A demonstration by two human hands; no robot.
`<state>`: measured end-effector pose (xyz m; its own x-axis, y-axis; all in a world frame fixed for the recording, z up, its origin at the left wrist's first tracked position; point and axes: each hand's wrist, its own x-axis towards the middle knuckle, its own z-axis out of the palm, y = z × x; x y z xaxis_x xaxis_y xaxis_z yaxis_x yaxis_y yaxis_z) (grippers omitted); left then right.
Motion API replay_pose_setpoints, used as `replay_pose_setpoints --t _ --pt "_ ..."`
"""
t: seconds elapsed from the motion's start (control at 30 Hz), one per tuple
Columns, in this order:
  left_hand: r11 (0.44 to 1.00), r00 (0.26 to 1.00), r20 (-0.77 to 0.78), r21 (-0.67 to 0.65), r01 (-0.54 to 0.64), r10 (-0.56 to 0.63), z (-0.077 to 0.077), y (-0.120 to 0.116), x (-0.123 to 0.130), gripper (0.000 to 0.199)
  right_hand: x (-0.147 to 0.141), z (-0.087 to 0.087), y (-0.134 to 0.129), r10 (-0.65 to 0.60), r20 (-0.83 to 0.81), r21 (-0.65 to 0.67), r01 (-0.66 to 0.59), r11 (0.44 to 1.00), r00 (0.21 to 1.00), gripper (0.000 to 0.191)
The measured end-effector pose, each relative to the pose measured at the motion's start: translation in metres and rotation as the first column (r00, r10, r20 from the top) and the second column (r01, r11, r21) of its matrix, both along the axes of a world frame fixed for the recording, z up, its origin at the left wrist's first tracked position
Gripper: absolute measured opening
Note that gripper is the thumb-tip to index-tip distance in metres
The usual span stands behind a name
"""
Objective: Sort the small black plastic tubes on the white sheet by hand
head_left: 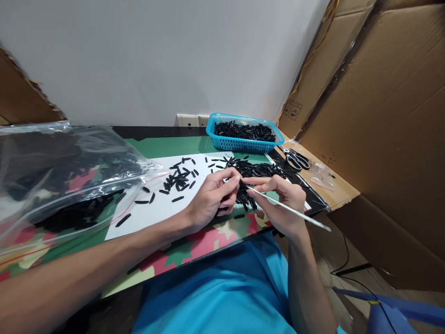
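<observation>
My right hand (283, 204) is closed round a thin white stick (295, 212), its back end pointing down to the right. The stick's front end meets the fingertips of my left hand (217, 192). Those fingers are pinched together on what seems to be a small black piece, mostly hidden by the fingers. Below and behind both hands lies a dense pile of short black strips (257, 169). More loose black strips (179, 178) are scattered over a white sheet (139, 218) to the left of my hands.
A blue plastic basket (243, 146) full of small black pieces stands at the back by the wall. Scissors (297, 160) lie to its right, near a cardboard wall (382, 116). At left is a large clear zip bag (69, 157) with black pieces inside. Green mat (156, 144) covers the table.
</observation>
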<state>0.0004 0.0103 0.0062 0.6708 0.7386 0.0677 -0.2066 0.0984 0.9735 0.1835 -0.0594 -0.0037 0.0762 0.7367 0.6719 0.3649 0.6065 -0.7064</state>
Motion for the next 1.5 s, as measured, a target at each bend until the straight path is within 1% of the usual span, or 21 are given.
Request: replay_pose_setpoints --t 0.07,0.1,0.2,0.3,0.37,0.43,0.5,0.57,0.6,0.7,0.77,0.83,0.93,1.0,1.07,1.17,1.3,1.5 --pt "0.999 1.000 -0.002 -0.045 0.018 -0.018 0.000 0.003 -0.001 0.036 -0.001 -0.001 0.000 -0.014 0.052 0.008 0.013 1.000 0.999 0.023" --pt "0.998 1.000 0.000 -0.060 0.026 -0.026 0.000 0.004 -0.001 0.036 -0.002 -0.003 0.000 -0.030 0.087 0.032 0.027 0.999 0.996 0.022" --pt "0.995 0.999 0.017 -0.089 0.034 -0.033 0.000 0.008 -0.002 0.035 -0.008 -0.007 0.004 -0.122 0.195 0.155 0.093 0.984 0.973 0.019" --pt "0.991 0.999 0.021 -0.126 0.032 -0.030 0.001 0.012 -0.003 0.032 -0.014 -0.012 0.010 -0.201 0.254 0.280 0.127 0.951 0.946 0.017" --pt "0.984 0.999 0.002 -0.174 0.047 -0.048 0.004 0.015 -0.004 0.031 -0.016 -0.015 0.014 -0.262 0.277 0.344 0.160 0.925 0.924 0.019" --pt "0.973 0.997 -0.017 -0.220 0.072 -0.077 0.006 0.017 -0.004 0.030 -0.018 -0.018 0.017 -0.341 0.281 0.390 0.218 0.895 0.897 0.023" --pt "0.967 0.994 -0.034 -0.234 0.097 -0.108 0.008 0.018 -0.005 0.030 -0.018 -0.020 0.019 -0.395 0.269 0.410 0.267 0.872 0.879 0.024" --pt "0.969 0.989 -0.050 -0.213 0.127 -0.140 0.007 0.018 -0.005 0.030 -0.017 -0.021 0.018 -0.402 0.232 0.389 0.294 0.873 0.886 0.022" --pt "0.971 0.986 -0.060 -0.195 0.139 -0.153 0.007 0.018 -0.005 0.030 -0.016 -0.020 0.018 -0.388 0.200 0.353 0.303 0.885 0.900 0.020" --pt "0.981 0.983 -0.100 -0.133 0.139 -0.153 0.004 0.015 -0.005 0.031 -0.011 -0.015 0.014 -0.301 0.028 0.173 0.292 0.941 0.953 0.022" --pt "0.992 0.987 -0.116 -0.071 0.104 -0.112 0.001 0.012 -0.004 0.032 -0.007 -0.009 0.012 -0.225 -0.094 0.076 0.232 0.970 0.970 0.027" --pt "0.999 0.993 -0.110 0.015 0.042 -0.040 -0.001 0.009 -0.003 0.032 -0.002 -0.003 0.010 -0.152 -0.170 0.032 0.160 0.987 0.974 0.027" --pt "0.989 0.992 -0.084 0.121 -0.085 0.096 -0.004 0.006 -0.002 0.032 0.002 0.002 0.007 -0.080 -0.242 -0.018 0.078 0.997 0.967 0.025" --pt "0.976 0.983 -0.084 0.159 -0.146 0.160 -0.005 0.005 -0.002 0.032 0.003 0.002 0.006 -0.056 -0.268 -0.053 0.044 0.998 0.962 0.024" --pt "0.967 0.976 -0.095 0.186 -0.175 0.195 -0.005 0.005 -0.003 0.032 0.002 0.002 0.005 -0.038 -0.266 -0.084 0.016 0.996 0.963 0.022" --pt "0.961 0.972 -0.105 0.206 -0.187 0.211 -0.005 0.004 -0.003 0.032 -0.001 0.000 0.005 -0.014 -0.250 -0.114 -0.015 0.993 0.968 0.018" --pt "0.954 0.968 -0.096 0.218 -0.206 0.231 -0.004 0.002 -0.002 0.033 -0.002 0.001 0.005 0.025 -0.234 -0.127 -0.056 0.990 0.972 0.018" --pt "0.934 0.964 -0.097 0.290 -0.209 0.246 -0.005 0.000 -0.002 0.031 -0.003 0.002 0.005 0.030 -0.256 -0.135 -0.066 0.989 0.966 0.016"
